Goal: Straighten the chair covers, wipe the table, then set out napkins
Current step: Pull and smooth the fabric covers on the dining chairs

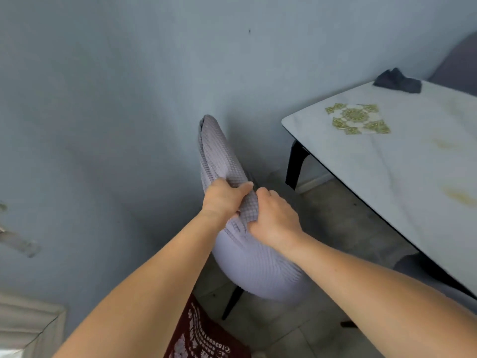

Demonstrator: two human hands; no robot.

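- The table (pixel 402 161) stood to the right, white-topped and yellow-stained, well apart from the fingers.
- The cover (pixel 247 259), lilac waffle cloth, wrapped a chair against the wall, bunched between both hands.
- The left hand (pixel 222 196) gripped a fold, thumb on top.
- The right hand (pixel 274 218) clutched the cloth just beside it, fingers curled.
- A patterned napkin (pixel 357 118) and a dark cloth (pixel 397 81) lay on the table.

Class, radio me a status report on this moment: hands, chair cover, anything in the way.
Left hand and right hand both gripping bunched lilac chair cover. Table stained, unwiped; dark cloth and napkin on it. Nothing obstructing.
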